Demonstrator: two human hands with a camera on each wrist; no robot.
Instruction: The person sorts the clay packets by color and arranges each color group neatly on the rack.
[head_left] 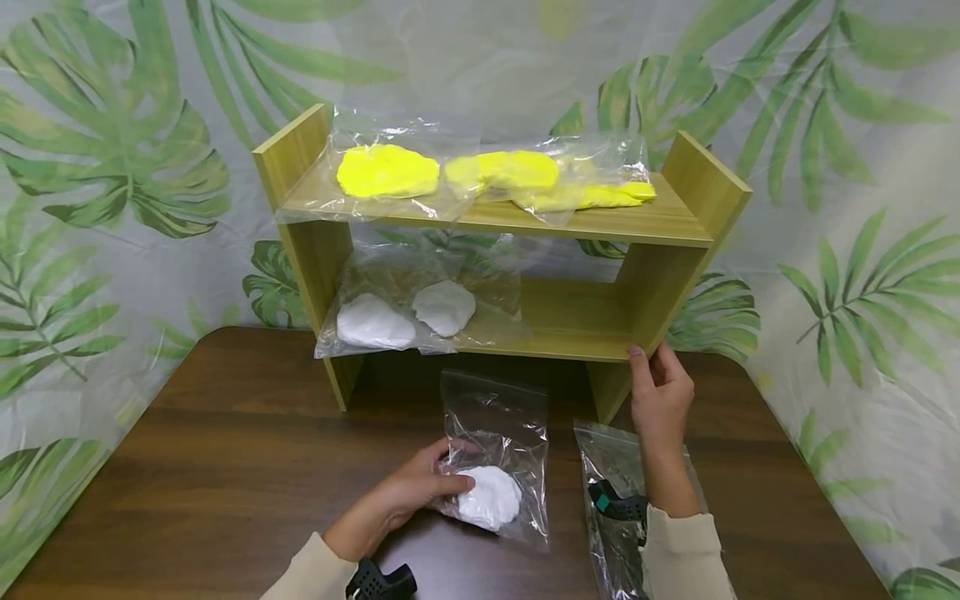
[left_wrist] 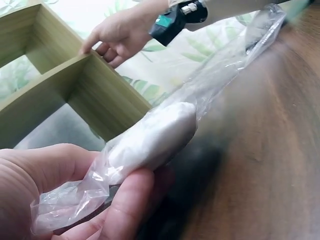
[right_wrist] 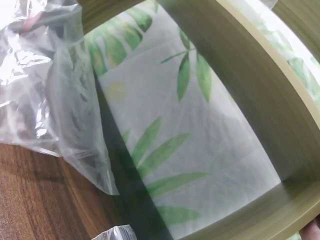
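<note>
My left hand (head_left: 420,487) pinches a clear zip bag (head_left: 517,454) by its side, thumb on top. Inside the bag is a flattened, soft-looking white lump (head_left: 489,497), seen edge-on as a white lump (left_wrist: 155,135) in the left wrist view. The bag is held over the table in front of a two-tier wooden shelf (head_left: 652,283). My right hand (head_left: 663,387) grips the shelf's right side panel at the lower board, thumb at the front edge and fingers round the outer side. Only some fingers (right_wrist: 311,231) show in the right wrist view.
Bagged yellow lumps (head_left: 388,171) lie along the top board. Two bagged white lumps (head_left: 375,322) sit on the left of the lower board, the bag edge overhanging its front. Another clear bag (head_left: 611,467) lies on the brown table (head_left: 225,467) under my right forearm.
</note>
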